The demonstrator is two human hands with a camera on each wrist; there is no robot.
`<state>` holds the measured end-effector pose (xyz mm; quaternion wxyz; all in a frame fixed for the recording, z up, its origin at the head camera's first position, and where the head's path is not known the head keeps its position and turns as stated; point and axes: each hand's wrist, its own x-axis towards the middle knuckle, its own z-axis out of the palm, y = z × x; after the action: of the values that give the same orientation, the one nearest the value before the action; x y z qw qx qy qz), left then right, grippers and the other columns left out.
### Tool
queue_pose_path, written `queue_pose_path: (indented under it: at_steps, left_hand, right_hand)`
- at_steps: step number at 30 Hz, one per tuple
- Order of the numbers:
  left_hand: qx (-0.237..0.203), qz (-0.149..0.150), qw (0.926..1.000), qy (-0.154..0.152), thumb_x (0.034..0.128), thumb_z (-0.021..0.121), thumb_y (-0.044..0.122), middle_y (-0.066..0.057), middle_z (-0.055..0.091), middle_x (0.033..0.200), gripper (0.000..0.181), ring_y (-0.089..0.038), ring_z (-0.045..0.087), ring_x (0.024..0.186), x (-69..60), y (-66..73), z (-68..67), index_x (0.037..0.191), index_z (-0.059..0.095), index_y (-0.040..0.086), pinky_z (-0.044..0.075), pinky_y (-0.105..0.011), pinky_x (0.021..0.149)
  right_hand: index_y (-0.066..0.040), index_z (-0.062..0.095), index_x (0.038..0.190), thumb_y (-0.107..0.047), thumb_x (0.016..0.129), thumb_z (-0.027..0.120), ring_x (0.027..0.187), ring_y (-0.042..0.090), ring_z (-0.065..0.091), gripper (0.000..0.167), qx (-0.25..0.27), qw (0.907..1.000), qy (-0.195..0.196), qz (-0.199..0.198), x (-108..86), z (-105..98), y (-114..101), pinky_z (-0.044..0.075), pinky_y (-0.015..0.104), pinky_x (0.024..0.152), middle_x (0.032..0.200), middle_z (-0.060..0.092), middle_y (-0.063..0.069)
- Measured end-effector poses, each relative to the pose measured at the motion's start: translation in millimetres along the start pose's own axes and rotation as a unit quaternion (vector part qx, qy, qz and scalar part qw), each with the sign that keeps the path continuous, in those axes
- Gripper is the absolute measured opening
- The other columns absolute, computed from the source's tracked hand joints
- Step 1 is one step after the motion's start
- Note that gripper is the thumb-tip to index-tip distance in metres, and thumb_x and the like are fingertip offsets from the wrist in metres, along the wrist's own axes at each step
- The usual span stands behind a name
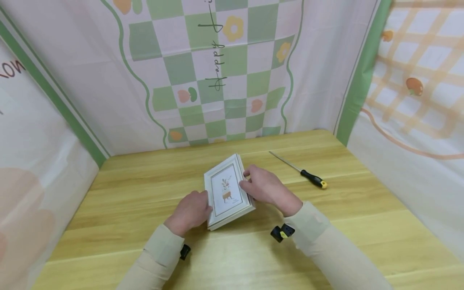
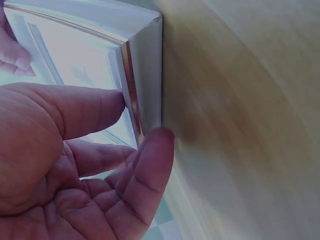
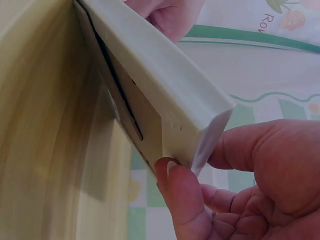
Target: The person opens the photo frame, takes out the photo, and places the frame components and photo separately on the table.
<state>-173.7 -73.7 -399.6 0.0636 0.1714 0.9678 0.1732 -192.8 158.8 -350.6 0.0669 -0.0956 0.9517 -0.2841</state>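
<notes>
Picture frame held between both hands, tilted over the counter, printed front up toward the head camera.
Probably light and stiff; white molding looks smooth, so maybe a bit slick. Front pane is likely the fragile part, glass or plastic unclear; back panel looks like thin board. Best hold: opposite side rails, thumbs on the molding, fingers behind, no pressure on the middle. Frame sits between the hands: left hand pinches the left rail toward its near end, right hand grips the right rail, thumb in front and a fingertip round the back. Can't say for sure whether the lower edge touches the counter; the angle is poor. Screwdriver lies on the counter, right of the right hand, well apart from the frame.
</notes>
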Motion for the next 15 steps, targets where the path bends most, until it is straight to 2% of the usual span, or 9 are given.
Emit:
queue_pose_path:
  at_steps: [4, 6, 10, 15]
  left_hand:
    - [0.010, 0.008, 0.9996, 0.027, 0.0993, 0.066, 0.015, -0.007, 0.060, 0.085, 0.020, -0.021, 0.052, 0.078, 0.8, 1.5, -2.4, 0.110, 0.068, -0.003, 0.046, -0.034, 0.066]
    - [-0.002, 0.018, 0.9990, 0.041, 0.1007, 0.066, 0.018, -0.007, 0.062, 0.087, 0.022, -0.021, 0.053, 0.080, 2.4, 3.5, -4.4, 0.110, 0.069, -0.002, 0.049, -0.035, 0.071]
    - [-0.056, 0.046, 0.9947, 0.073, 0.1030, 0.063, 0.021, -0.005, 0.066, 0.090, 0.027, -0.019, 0.057, 0.080, 6.6, 10.9, -9.6, 0.118, 0.069, -0.001, 0.052, -0.037, 0.075]
    - [-0.131, 0.068, 0.9840, 0.100, 0.1052, 0.057, 0.022, -0.005, 0.070, 0.095, 0.032, -0.015, 0.060, 0.077, 10.5, 21.5, -15.8, 0.126, 0.068, 0.000, 0.054, -0.036, 0.074]
  right_hand:
    - [0.001, 0.057, 0.138, -0.029, 0.102, 0.059, 0.084, 0.017, 0.067, 0.047, 0.006, 1.0000, 0.007, -0.002, -1.7, -0.1, -3.0, 0.052, 0.030, 0.064, 0.109, 0.072, 0.012]
    - [0.001, 0.056, 0.138, -0.029, 0.102, 0.060, 0.082, 0.017, 0.067, 0.047, 0.010, 0.9999, 0.010, -0.003, -2.9, -0.6, -4.6, 0.053, 0.030, 0.064, 0.108, 0.072, 0.012]
    - [0.000, 0.056, 0.138, -0.030, 0.101, 0.062, 0.078, 0.016, 0.067, 0.048, 0.018, 0.9997, 0.018, -0.005, -5.3, -2.0, -8.4, 0.053, 0.029, 0.062, 0.105, 0.072, 0.010]
    - [0.000, 0.056, 0.137, -0.033, 0.100, 0.063, 0.075, 0.015, 0.067, 0.050, 0.013, 0.9992, 0.034, -0.016, -7.6, -2.6, -13.9, 0.052, 0.030, 0.062, 0.100, 0.074, 0.008]
